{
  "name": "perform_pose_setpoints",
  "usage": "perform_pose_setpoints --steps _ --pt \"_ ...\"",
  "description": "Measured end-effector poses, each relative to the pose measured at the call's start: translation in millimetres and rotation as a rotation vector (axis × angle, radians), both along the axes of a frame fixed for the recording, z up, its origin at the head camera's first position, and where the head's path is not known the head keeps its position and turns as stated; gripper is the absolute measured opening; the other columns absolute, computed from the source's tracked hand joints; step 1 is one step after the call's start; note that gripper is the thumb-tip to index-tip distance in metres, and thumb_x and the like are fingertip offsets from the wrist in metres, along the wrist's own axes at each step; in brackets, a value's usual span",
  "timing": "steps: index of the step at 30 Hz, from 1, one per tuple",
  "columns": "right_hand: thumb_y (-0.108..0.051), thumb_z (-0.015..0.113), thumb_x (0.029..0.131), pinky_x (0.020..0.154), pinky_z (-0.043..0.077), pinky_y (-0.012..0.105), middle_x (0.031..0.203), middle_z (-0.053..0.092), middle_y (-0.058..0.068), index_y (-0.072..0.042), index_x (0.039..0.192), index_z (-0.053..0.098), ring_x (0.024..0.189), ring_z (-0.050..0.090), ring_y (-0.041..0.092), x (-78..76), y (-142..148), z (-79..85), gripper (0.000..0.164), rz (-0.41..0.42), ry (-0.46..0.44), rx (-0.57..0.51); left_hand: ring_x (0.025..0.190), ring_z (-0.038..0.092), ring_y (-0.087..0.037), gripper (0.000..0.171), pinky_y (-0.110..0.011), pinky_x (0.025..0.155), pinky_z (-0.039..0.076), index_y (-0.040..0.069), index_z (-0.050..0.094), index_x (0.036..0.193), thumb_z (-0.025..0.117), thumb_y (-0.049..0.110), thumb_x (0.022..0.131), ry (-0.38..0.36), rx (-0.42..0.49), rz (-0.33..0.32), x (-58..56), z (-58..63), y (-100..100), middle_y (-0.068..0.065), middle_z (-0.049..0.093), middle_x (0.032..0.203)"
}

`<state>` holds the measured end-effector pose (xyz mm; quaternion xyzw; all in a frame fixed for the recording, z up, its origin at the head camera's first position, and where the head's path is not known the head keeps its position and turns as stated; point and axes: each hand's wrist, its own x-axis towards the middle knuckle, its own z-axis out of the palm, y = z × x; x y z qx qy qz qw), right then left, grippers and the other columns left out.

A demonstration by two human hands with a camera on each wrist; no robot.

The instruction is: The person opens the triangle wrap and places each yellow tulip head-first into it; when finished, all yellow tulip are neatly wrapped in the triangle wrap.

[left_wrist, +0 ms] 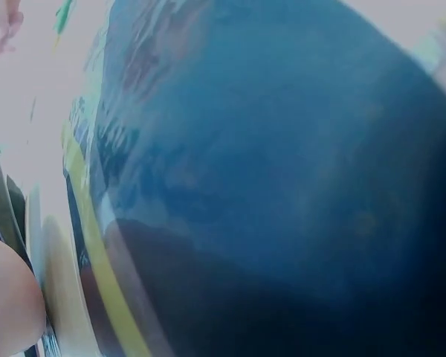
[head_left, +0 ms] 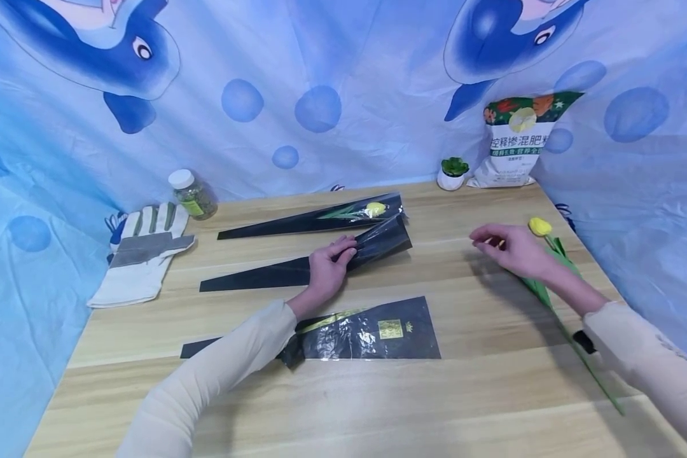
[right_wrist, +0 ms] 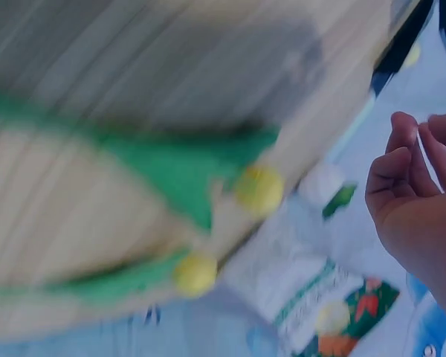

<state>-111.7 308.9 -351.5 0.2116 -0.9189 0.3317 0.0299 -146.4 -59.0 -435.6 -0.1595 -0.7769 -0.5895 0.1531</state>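
Observation:
My left hand pinches the middle black flower sleeve near its wide end, whose mouth points right. Up close in the left wrist view is a dark sleeve with a gold stripe. Off to the right, my right hand hovers over the table with loosely bent fingers and nothing in them. Beneath that arm lies a yellow tulip with a long green stem; two yellow tulip heads show, blurred, in the right wrist view.
Behind lies a sleeve holding a yellow tulip. A flat sleeve with gold print is in front, partly under my left arm. Gloves and a jar stand left; a small potted plant and fertilizer bag back right.

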Motion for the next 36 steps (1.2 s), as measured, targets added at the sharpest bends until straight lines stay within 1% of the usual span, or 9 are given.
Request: perform_pose_setpoints --steps 3,6,10,13,17,20,24,31,36 --pt "0.01 0.073 0.084 0.06 0.053 0.022 0.093 0.073 0.007 -0.001 0.101 0.073 0.074 0.065 0.016 10.6 22.3 8.4 0.02 0.037 0.091 0.091 0.116 0.062 -0.04 0.013 -0.05 0.106 0.042 -0.005 0.077 0.1 0.074 -0.003 0.088 0.008 0.004 0.001 -0.8 -0.1 1.2 -0.02 0.07 0.112" --pt "0.01 0.076 0.081 0.059 0.053 0.023 0.089 0.073 0.005 -0.002 0.098 0.073 0.071 0.065 0.012 22.3 39.5 12.6 0.021 0.029 0.082 0.165 0.117 0.061 -0.04 0.013 -0.049 0.106 0.042 -0.006 0.076 0.1 0.074 -0.003 0.088 -0.002 0.018 0.002 -0.9 -0.6 2.8 -0.02 0.07 0.113" --pt "0.006 0.075 0.083 0.057 0.053 0.026 0.084 0.071 0.001 0.002 0.099 0.072 0.071 0.065 0.013 39.4 56.0 14.3 0.017 -0.017 -0.055 0.222 0.118 0.061 -0.04 0.013 -0.049 0.106 0.042 -0.006 0.076 0.101 0.074 -0.004 0.087 -0.013 0.028 -0.001 -1.3 -1.6 1.9 -0.021 0.07 0.113" --pt "0.0 0.075 0.086 0.057 0.052 0.028 0.083 0.07 0.0 0.006 0.102 0.07 0.072 0.065 0.016 55.9 70.0 13.6 0.018 -0.07 -0.212 0.275 0.117 0.061 -0.042 0.014 -0.052 0.107 0.041 -0.006 0.076 0.101 0.074 -0.004 0.087 -0.01 0.027 -0.004 -2.1 -2.3 1.8 -0.021 0.069 0.113" --pt "-0.012 0.075 0.088 0.056 0.05 0.029 0.083 0.07 -0.001 0.005 0.103 0.069 0.069 0.064 0.015 78.3 86.9 8.9 0.023 -0.134 -0.389 0.337 0.116 0.06 -0.045 0.014 -0.056 0.108 0.038 -0.007 0.076 0.101 0.074 -0.005 0.087 0.004 0.039 -0.001 -2.8 -2.4 0.7 -0.022 0.069 0.112" --pt "-0.013 0.074 0.089 0.055 0.049 0.028 0.083 0.07 0.0 0.005 0.104 0.068 0.064 0.062 0.013 94.3 96.5 2.3 0.025 -0.161 -0.462 0.309 0.116 0.06 -0.045 0.014 -0.056 0.108 0.038 -0.007 0.076 0.1 0.074 -0.006 0.086 0.006 0.048 -0.005 -3.0 -2.5 0.1 -0.023 0.069 0.112" --pt "-0.012 0.071 0.092 0.054 0.047 0.027 0.083 0.07 0.001 0.008 0.109 0.067 0.061 0.06 0.011 108.6 103.8 -5.6 0.026 -0.185 -0.5 0.252 0.118 0.059 -0.045 0.014 -0.054 0.109 0.037 -0.007 0.076 0.101 0.073 -0.005 0.087 -0.012 0.047 -0.014 -3.1 -2.6 -0.7 -0.022 0.069 0.113" --pt "-0.009 0.068 0.094 0.051 0.05 0.029 0.084 0.069 0.004 0.009 0.114 0.064 0.06 0.06 0.013 115.0 107.3 -13.2 0.027 -0.209 -0.504 0.183 0.118 0.06 -0.042 0.014 -0.05 0.11 0.038 -0.007 0.076 0.1 0.074 -0.005 0.087 -0.023 0.057 -0.005 -2.9 -1.4 0.6 -0.022 0.07 0.112" --pt "-0.006 0.071 0.091 0.045 0.046 0.029 0.079 0.066 0.003 0.008 0.113 0.065 0.051 0.055 0.012 116.6 104.3 -19.7 0.026 -0.213 -0.473 0.143 0.115 0.059 -0.048 0.014 -0.058 0.107 0.037 -0.013 0.073 0.098 0.073 -0.012 0.084 0.0 0.07 0.0 -4.3 -2.9 3.4 -0.029 0.068 0.11"
